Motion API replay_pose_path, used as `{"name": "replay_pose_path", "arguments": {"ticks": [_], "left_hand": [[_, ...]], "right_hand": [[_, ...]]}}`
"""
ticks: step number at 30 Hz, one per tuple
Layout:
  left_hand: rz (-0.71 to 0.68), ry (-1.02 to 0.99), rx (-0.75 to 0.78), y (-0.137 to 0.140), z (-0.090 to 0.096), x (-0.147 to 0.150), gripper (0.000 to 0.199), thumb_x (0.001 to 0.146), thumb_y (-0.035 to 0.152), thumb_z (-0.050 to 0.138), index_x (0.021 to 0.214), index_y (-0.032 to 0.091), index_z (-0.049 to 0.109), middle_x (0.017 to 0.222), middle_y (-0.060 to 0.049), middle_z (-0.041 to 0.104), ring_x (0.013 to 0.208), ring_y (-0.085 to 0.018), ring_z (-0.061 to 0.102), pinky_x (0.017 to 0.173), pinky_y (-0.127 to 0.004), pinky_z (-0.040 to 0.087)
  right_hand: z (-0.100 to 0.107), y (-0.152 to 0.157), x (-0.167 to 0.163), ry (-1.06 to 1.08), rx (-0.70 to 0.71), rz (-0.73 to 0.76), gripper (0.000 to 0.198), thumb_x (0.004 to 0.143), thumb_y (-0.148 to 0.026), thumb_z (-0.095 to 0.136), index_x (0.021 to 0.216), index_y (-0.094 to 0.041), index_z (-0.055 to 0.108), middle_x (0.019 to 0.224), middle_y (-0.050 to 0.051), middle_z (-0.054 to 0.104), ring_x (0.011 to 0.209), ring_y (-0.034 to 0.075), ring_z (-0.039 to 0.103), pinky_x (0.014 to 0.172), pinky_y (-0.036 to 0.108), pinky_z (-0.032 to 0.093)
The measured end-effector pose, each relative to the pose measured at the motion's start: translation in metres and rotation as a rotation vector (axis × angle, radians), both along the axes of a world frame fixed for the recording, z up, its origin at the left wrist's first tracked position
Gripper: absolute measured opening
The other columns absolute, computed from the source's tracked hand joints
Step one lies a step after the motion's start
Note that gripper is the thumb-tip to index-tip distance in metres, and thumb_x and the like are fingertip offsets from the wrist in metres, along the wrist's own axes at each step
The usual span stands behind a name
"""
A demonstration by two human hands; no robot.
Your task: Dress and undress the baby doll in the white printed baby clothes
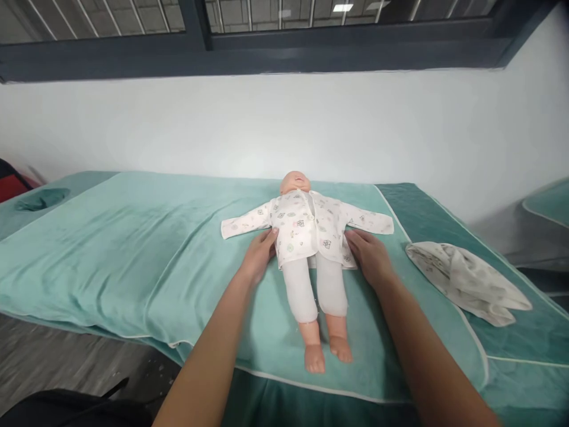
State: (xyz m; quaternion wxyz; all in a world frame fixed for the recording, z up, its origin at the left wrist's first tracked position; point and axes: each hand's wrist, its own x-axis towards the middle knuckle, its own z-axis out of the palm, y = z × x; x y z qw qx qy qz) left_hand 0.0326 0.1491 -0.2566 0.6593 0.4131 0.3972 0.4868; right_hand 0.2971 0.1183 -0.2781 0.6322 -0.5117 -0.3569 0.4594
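Observation:
A baby doll lies on its back on the bed, head toward the wall and bare feet toward me. It wears a white printed baby shirt, with both long sleeves spread out sideways. White covering shows on its legs down to the shins. My left hand is at the shirt's left side edge, its fingers closed against the cloth. On the opposite side, my right hand has its fingers together on the shirt's side near the hem. The undersides of both hands are hidden.
A crumpled white printed cloth lies to the right on a darker green part of the bedding. The light green bed cover stretches left, with folds. Behind the bed are a white wall and a dark window frame.

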Motion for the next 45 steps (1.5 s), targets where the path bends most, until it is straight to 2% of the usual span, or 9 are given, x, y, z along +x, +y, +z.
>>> {"name": "replay_pose_path", "arguments": {"ticks": [2, 4, 7, 14, 22, 32, 37, 41, 45], "left_hand": [[-0.047, -0.103, -0.053, 0.008, 0.002, 0.008, 0.041, 0.088, 0.044, 0.066, 0.111, 0.011, 0.070, 0.114, -0.016, 0.073, 0.108, -0.025, 0.068, 0.103, -0.040, 0.051], [-0.059, -0.177, -0.085, 0.016, 0.002, 0.015, 0.039, 0.088, 0.040, 0.066, 0.112, 0.009, 0.070, 0.116, -0.017, 0.072, 0.112, -0.026, 0.067, 0.105, -0.041, 0.051], [-0.051, -0.244, -0.100, 0.028, 0.001, 0.021, 0.038, 0.087, 0.036, 0.068, 0.114, 0.010, 0.069, 0.121, -0.017, 0.071, 0.115, -0.027, 0.066, 0.107, -0.041, 0.051], [-0.021, -0.300, -0.101, 0.052, -0.001, 0.032, 0.043, 0.088, 0.035, 0.067, 0.123, 0.011, 0.065, 0.123, -0.016, 0.070, 0.116, -0.027, 0.066, 0.107, -0.041, 0.051], [-0.082, -0.334, -0.074, 0.073, -0.006, 0.037, 0.046, 0.091, 0.037, 0.062, 0.131, 0.013, 0.061, 0.124, -0.015, 0.070, 0.116, -0.026, 0.066, 0.107, -0.040, 0.051], [-0.132, -0.363, -0.110, 0.067, 0.000, 0.034, 0.044, 0.095, 0.037, 0.056, 0.132, 0.014, 0.061, 0.129, -0.014, 0.067, 0.123, -0.026, 0.062, 0.112, -0.041, 0.046], [-0.150, -0.354, -0.138, 0.063, 0.001, 0.031, 0.044, 0.094, 0.037, 0.058, 0.132, 0.013, 0.061, 0.132, -0.013, 0.066, 0.126, -0.026, 0.060, 0.114, -0.040, 0.045], [-0.147, -0.355, -0.170, 0.060, 0.000, 0.028, 0.046, 0.095, 0.035, 0.058, 0.134, 0.012, 0.058, 0.132, -0.014, 0.066, 0.126, -0.027, 0.060, 0.114, -0.041, 0.045], [-0.075, -0.460, -0.169, 0.060, -0.003, 0.012, 0.051, 0.098, 0.042, 0.050, 0.137, 0.009, 0.053, 0.134, -0.019, 0.062, 0.127, -0.029, 0.059, 0.109, -0.043, 0.049]], "right_hand": [[0.006, 0.012, -0.003, 0.078, -0.036, 0.122, 0.022, 0.072, -0.038, 0.079, 0.087, -0.023, 0.071, 0.083, 0.002, 0.075, 0.085, 0.026, 0.071, 0.066, 0.035, 0.060], [0.011, 0.020, -0.008, 0.159, -0.060, 0.225, 0.026, 0.072, -0.036, 0.079, 0.094, -0.023, 0.071, 0.091, 0.004, 0.077, 0.090, 0.027, 0.072, 0.069, 0.038, 0.062], [0.014, 0.029, -0.013, 0.231, -0.060, 0.301, 0.032, 0.074, -0.033, 0.079, 0.102, -0.022, 0.070, 0.104, 0.006, 0.077, 0.097, 0.027, 0.072, 0.076, 0.039, 0.063], [0.011, 0.051, -0.016, 0.252, 0.040, 0.253, 0.038, 0.080, -0.032, 0.075, 0.116, -0.025, 0.067, 0.113, 0.005, 0.075, 0.108, 0.026, 0.070, 0.087, 0.041, 0.061], [0.010, 0.075, -0.015, 0.243, 0.081, 0.256, 0.038, 0.079, -0.034, 0.075, 0.115, -0.027, 0.066, 0.109, 0.003, 0.076, 0.105, 0.024, 0.071, 0.081, 0.038, 0.063], [0.011, 0.076, -0.009, 0.251, 0.034, 0.315, 0.035, 0.078, -0.036, 0.075, 0.110, -0.024, 0.067, 0.106, 0.004, 0.077, 0.105, 0.026, 0.071, 0.083, 0.039, 0.062], [0.012, 0.076, -0.006, 0.289, -0.007, 0.358, 0.029, 0.084, -0.038, 0.070, 0.108, -0.022, 0.069, 0.108, 0.005, 0.076, 0.108, 0.025, 0.070, 0.088, 0.038, 0.061], [0.011, 0.076, -0.005, 0.340, -0.005, 0.368, 0.028, 0.090, -0.036, 0.062, 0.114, -0.022, 0.068, 0.116, 0.004, 0.074, 0.114, 0.023, 0.067, 0.096, 0.036, 0.058], [0.009, 0.080, 0.007, 0.476, -0.056, 0.321, 0.030, 0.097, -0.038, 0.049, 0.115, -0.021, 0.066, 0.112, 0.006, 0.074, 0.111, 0.022, 0.068, 0.095, 0.040, 0.059]]}}
